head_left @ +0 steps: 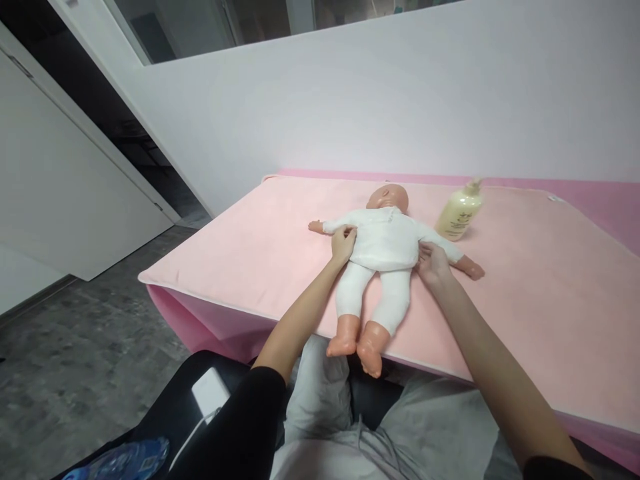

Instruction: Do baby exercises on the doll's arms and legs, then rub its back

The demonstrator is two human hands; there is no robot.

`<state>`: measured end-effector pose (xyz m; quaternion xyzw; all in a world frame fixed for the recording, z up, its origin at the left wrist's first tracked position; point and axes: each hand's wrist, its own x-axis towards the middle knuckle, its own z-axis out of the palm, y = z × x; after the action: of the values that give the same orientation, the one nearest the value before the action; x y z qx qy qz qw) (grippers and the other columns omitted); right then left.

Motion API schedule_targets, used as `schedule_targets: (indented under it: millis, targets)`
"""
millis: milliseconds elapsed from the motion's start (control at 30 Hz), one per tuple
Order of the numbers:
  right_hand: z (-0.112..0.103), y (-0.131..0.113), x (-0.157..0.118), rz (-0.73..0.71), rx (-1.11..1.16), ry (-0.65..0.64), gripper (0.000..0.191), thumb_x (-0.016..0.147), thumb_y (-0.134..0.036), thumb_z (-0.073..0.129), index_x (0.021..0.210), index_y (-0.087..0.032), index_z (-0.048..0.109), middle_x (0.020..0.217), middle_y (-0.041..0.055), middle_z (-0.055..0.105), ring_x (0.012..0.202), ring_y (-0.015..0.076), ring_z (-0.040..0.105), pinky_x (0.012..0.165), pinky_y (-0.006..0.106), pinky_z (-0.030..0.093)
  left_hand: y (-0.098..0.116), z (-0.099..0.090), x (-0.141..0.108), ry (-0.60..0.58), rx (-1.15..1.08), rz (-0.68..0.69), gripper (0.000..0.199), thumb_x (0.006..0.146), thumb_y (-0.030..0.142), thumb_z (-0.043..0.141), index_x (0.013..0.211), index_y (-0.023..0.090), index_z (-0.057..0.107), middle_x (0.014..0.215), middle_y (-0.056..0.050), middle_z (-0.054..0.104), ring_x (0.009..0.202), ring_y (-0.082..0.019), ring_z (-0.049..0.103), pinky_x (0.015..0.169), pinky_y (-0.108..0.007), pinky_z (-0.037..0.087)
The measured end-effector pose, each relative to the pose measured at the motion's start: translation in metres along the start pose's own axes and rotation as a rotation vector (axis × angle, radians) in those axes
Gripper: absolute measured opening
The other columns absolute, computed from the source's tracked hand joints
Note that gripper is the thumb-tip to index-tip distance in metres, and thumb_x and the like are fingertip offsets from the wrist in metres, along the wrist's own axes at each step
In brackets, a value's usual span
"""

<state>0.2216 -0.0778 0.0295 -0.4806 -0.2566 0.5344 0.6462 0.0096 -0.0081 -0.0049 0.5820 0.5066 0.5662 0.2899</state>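
Note:
A baby doll [385, 240] lies on its back on a pink towel [240, 247], its feet sticking out over the near edge. It wears a white long-sleeved top [384, 241] and white leggings [393, 297]. At one side of the top, below the outstretched arm, my left hand [344, 245] is closed on the cloth with bent fingers. My right hand [432, 263] pinches the opposite side of the top near the waist. The fingertips of both hands are partly hidden against the fabric.
A pale yellow pump bottle [459, 212] stands on the towel beyond the doll's arm. Behind the table rises a white wall [380, 107]. Beside my legs, a white power bank with a cable [210, 392] and a plastic bottle [125, 460] lie on a black seat.

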Motion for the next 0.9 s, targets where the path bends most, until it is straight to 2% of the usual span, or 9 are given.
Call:
schedule_targets:
  millis: [67,133,267,400,533,767,833,900]
  targets:
    - [-0.003,-0.001,0.003,0.100,0.097,0.000,0.007,0.075,-0.015,0.051,0.070,-0.019,0.050,0.059,-0.0019,0.049,0.045,0.0074,0.041,0.033,0.017,0.027,0.000,-0.001,0.000,-0.007,0.013,0.001,0.013,0.080,0.016,0.053,0.083,0.017,0.066,0.089,-0.004,0.070,0.084,-0.017,0.062,0.082,-0.029,0.048]
    - [-0.006,-0.001,0.003,0.163,0.161,-0.052,0.006,0.075,-0.018,0.056,0.073,-0.019,0.051,0.060,-0.0025,0.050,0.046,0.0068,0.040,0.034,0.016,0.025,0.000,-0.002,-0.001,-0.011,0.005,-0.005,0.013,0.080,0.017,0.053,0.084,0.017,0.066,0.088,-0.004,0.070,0.084,-0.017,0.062,0.081,-0.028,0.047]
    - [-0.007,0.003,0.001,0.128,0.063,-0.131,0.014,0.072,-0.028,0.065,0.078,-0.019,0.056,0.058,-0.0038,0.050,0.044,0.0065,0.037,0.034,0.019,0.023,0.001,-0.002,-0.002,-0.021,-0.008,-0.017,0.010,0.079,0.018,0.053,0.077,0.017,0.062,0.081,-0.002,0.066,0.080,-0.016,0.060,0.079,-0.027,0.046]
    - [-0.004,0.011,0.002,0.054,-0.068,-0.107,0.026,0.066,-0.033,0.072,0.084,-0.018,0.060,0.062,-0.0027,0.056,0.046,0.0079,0.039,0.034,0.021,0.019,0.003,0.000,-0.003,-0.020,0.007,-0.041,0.010,0.078,0.018,0.052,0.068,0.018,0.055,0.073,0.000,0.060,0.076,-0.015,0.056,0.075,-0.026,0.043]
    - [-0.005,0.015,0.006,0.053,-0.060,-0.085,0.030,0.064,-0.035,0.072,0.086,-0.017,0.062,0.064,-0.0011,0.060,0.047,0.0086,0.040,0.035,0.022,0.017,0.007,0.000,-0.005,-0.027,0.018,-0.067,0.010,0.078,0.019,0.052,0.068,0.018,0.054,0.072,0.001,0.058,0.074,-0.015,0.054,0.074,-0.027,0.042]
    - [-0.005,0.018,0.009,0.008,-0.134,-0.039,0.033,0.064,-0.038,0.072,0.088,-0.017,0.064,0.073,0.0026,0.066,0.057,0.0136,0.053,0.038,0.023,0.032,0.012,-0.001,-0.007,-0.023,0.031,-0.069,0.010,0.080,0.019,0.051,0.070,0.018,0.054,0.076,0.000,0.060,0.079,-0.015,0.055,0.077,-0.026,0.043]
    - [-0.005,0.022,0.011,-0.047,-0.201,-0.047,0.038,0.065,-0.043,0.072,0.091,-0.017,0.065,0.077,0.0039,0.067,0.063,0.0164,0.058,0.044,0.025,0.041,0.012,-0.001,-0.007,-0.025,0.034,-0.069,0.010,0.080,0.020,0.051,0.070,0.019,0.053,0.076,0.000,0.059,0.078,-0.015,0.055,0.077,-0.026,0.042]
    - [-0.007,0.027,0.013,-0.112,-0.265,-0.061,0.043,0.066,-0.047,0.071,0.097,-0.018,0.065,0.085,0.0053,0.070,0.075,0.0205,0.063,0.056,0.030,0.051,0.012,0.000,-0.007,-0.022,0.034,-0.073,0.011,0.080,0.021,0.051,0.069,0.019,0.053,0.075,0.000,0.059,0.078,-0.015,0.054,0.078,-0.027,0.042]
